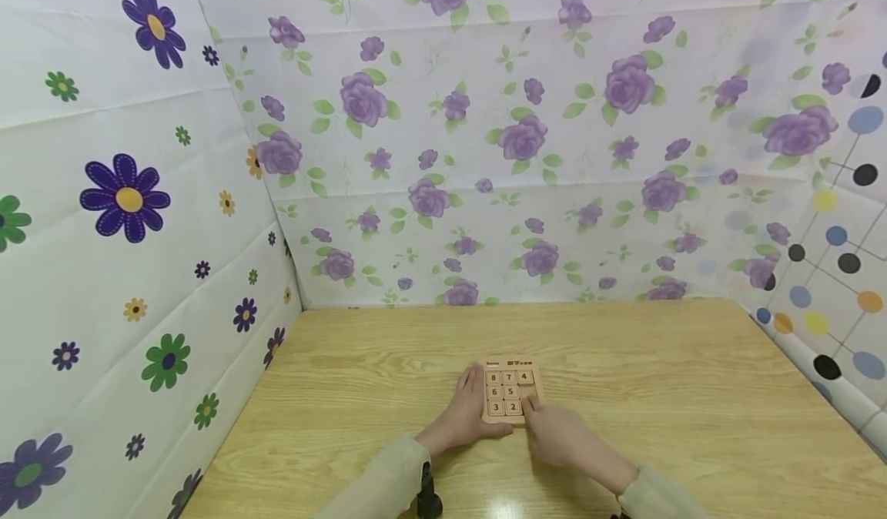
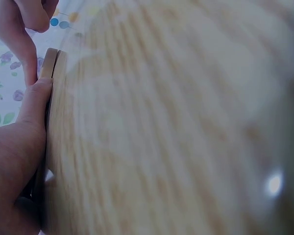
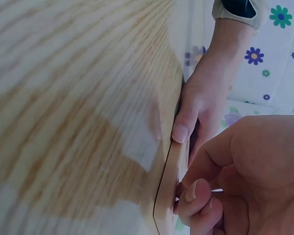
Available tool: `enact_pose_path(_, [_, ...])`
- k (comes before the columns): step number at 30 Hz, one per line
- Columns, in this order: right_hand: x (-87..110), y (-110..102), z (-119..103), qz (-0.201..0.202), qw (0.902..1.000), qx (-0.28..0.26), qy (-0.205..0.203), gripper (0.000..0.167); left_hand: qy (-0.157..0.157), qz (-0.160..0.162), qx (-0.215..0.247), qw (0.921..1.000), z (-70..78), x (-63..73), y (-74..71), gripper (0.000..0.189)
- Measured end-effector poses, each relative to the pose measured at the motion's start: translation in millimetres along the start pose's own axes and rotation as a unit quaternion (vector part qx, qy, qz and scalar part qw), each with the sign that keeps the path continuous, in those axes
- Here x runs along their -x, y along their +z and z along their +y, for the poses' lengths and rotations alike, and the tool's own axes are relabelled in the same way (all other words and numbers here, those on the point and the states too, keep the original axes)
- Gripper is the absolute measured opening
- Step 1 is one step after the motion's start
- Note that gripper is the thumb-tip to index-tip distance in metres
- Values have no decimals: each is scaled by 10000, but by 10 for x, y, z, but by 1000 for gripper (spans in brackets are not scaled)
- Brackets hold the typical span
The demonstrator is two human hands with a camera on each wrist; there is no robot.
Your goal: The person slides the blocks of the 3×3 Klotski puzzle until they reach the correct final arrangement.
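In the head view a light wooden number sliding puzzle (image 1: 520, 420) lies flat on the table. Tiles 8, 7 and 4 form its top row, with 6 and 5 below, then 3 and 2. A gap shows right of the 5. My left hand (image 1: 467, 411) holds the frame at its lower left corner, fingers along the left side and thumb along the near edge. My right hand (image 1: 560, 434) has its fingertips on the lower right of the puzzle, hiding that corner spot. The right wrist view shows this hand's other fingers curled beside the frame's edge (image 3: 169, 196).
The puzzle lies on a wood-grain table (image 1: 388, 349). Behind it hangs a cloth with purple roses (image 1: 523, 138); a daisy-print cloth (image 1: 128, 199) closes the left side and a dotted one (image 1: 848, 263) the right. A dark band (image 1: 427, 492) sits at the left sleeve.
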State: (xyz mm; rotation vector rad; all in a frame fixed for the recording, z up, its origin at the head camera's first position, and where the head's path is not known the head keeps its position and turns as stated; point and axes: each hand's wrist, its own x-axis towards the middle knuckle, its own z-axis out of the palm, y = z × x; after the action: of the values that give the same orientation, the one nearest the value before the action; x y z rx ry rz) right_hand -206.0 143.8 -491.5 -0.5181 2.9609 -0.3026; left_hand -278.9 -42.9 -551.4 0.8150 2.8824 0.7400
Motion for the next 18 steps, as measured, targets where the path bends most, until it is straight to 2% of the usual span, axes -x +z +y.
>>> enact_pose_path(8, [-58, 21, 51, 124, 9998, -90, -162, 50, -16, -37, 84, 10000, 1, 0, -5, 127])
enact_pose_path(18, [-117, 38, 81, 158, 9998, -141, -49, 51, -12, -30, 139, 9999, 2, -4, -6, 126])
